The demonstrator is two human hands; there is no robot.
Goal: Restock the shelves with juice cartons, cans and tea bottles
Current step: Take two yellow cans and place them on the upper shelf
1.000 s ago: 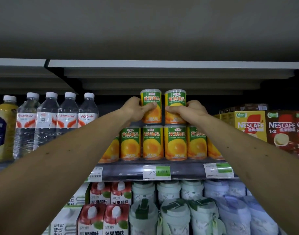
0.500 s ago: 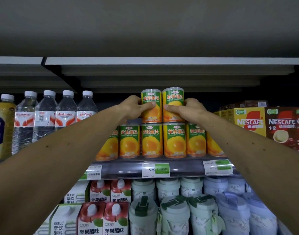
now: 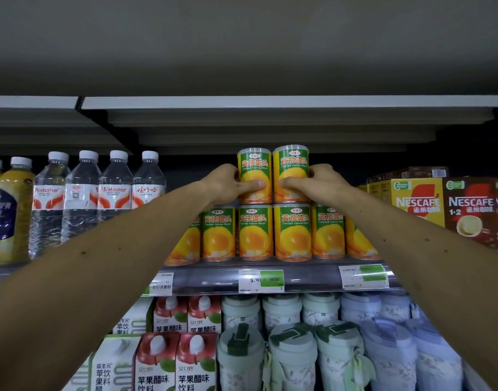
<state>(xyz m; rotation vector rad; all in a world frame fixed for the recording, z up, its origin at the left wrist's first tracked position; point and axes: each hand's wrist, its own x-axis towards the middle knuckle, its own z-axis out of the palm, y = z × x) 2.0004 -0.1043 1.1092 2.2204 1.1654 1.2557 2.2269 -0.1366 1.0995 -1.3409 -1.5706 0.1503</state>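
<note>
Two green-and-orange yellow-peach cans stand side by side on top of a row of the same cans [image 3: 254, 232] on the upper shelf [image 3: 214, 277]. My left hand [image 3: 228, 183] grips the left top can [image 3: 254, 167], thumb across its front. My right hand [image 3: 316, 182] grips the right top can [image 3: 291, 165] the same way. Both top cans are upright and touch each other, resting on the cans below.
Water bottles [image 3: 81, 193] and a yellow juice bottle [image 3: 12, 210] stand to the left. Nescafe boxes [image 3: 419, 201] are on the right. Below are apple vinegar cartons [image 3: 157, 365] and pale lidded cups [image 3: 292, 359]. A shelf board [image 3: 270, 119] hangs close above the cans.
Both hands stay on the two top cans. The right can has shifted slightly and stands a little higher in view, closer against the left can. The view moved a little.
</note>
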